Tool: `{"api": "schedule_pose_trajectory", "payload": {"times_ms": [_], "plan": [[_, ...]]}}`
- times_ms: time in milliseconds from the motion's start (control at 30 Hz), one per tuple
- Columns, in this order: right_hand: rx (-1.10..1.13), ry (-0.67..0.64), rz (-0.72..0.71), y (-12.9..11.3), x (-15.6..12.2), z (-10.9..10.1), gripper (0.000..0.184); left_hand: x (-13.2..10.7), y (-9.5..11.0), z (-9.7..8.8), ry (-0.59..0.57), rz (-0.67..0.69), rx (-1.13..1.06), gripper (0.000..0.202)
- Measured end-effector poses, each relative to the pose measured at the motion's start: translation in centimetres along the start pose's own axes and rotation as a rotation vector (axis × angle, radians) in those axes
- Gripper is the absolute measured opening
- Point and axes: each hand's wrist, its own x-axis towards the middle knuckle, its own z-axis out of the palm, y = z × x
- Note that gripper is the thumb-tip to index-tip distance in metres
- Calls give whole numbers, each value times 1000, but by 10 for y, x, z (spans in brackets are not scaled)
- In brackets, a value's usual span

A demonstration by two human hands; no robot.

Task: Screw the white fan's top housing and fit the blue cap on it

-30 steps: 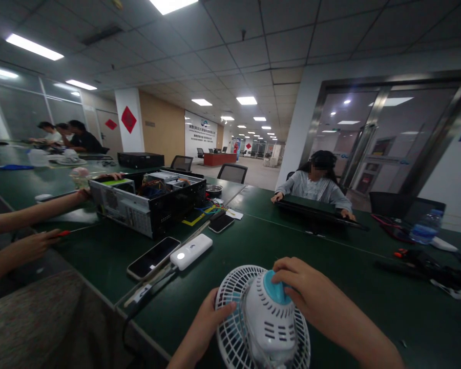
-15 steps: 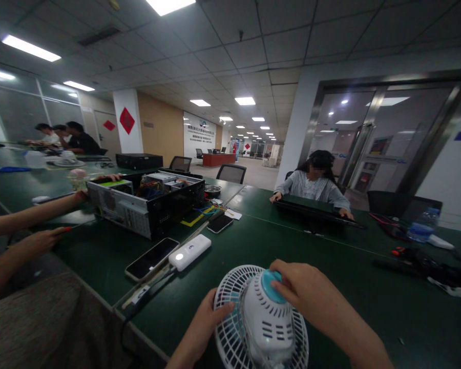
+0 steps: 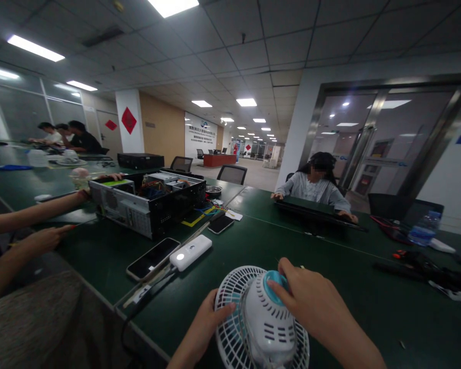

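Note:
A small white desk fan (image 3: 261, 328) with a round grille and a blue cap on its motor housing lies on the green table (image 3: 330, 271) at the bottom of the head view. My left hand (image 3: 209, 320) grips the fan's grille rim on its left side, fingers curled. My right hand (image 3: 311, 302) rests on top of the motor housing, fingers closed around the blue cap (image 3: 274, 284).
A white power bank (image 3: 191, 252) and a phone (image 3: 152, 257) lie to the left of the fan, another phone (image 3: 222, 223) farther back. An open computer case (image 3: 149, 200) stands at left, with another person's arms (image 3: 30, 230) near it. A person (image 3: 317, 184) sits opposite. Tools (image 3: 426, 264) lie at right.
My right hand has shifted slightly on the blue cap, fingers turning round it. The fan and my left hand stay about where they were.

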Motion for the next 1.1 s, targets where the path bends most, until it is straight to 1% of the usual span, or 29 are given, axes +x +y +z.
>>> {"api": "schedule_pose_trajectory", "payload": {"times_ms": [100, 167, 200, 267, 333, 433, 567, 667, 733, 867, 933, 1100], "plan": [[140, 25, -181, 9, -5, -2, 36, -1, 2, 1, 24, -11, 8, 51], [194, -6, -269, 14, -6, -4, 36, -2, 4, 3, 29, -13, 11, 51], [196, -29, -268, 16, -6, -6, 34, -2, 4, 3, 30, -13, 11, 51], [164, -53, -219, 17, -5, -8, 31, -2, 5, 3, 29, -18, 9, 50], [135, -42, -201, 15, -3, -8, 25, -2, 4, 2, 25, -19, 4, 50], [80, -11, -214, 10, 1, -6, 16, -2, 2, 1, 10, -19, -3, 49], [-42, -5, -114, -3, 7, 1, 22, -1, 2, 2, -2, -11, -2, 47], [-81, 5, -56, -6, 8, 2, 28, -1, 4, 3, 3, -10, -1, 46], [-50, 1, -73, -2, 5, 0, 30, -2, 5, 4, 6, -20, -4, 47], [36, 20, -239, 13, -4, -6, 32, -2, 4, 3, -12, -22, -19, 47], [72, 22, -293, 18, -5, -6, 34, -2, 4, 3, -10, -23, -26, 48], [116, -28, -282, 16, 0, -5, 37, 0, 1, 2, 6, -23, -24, 50]]}}
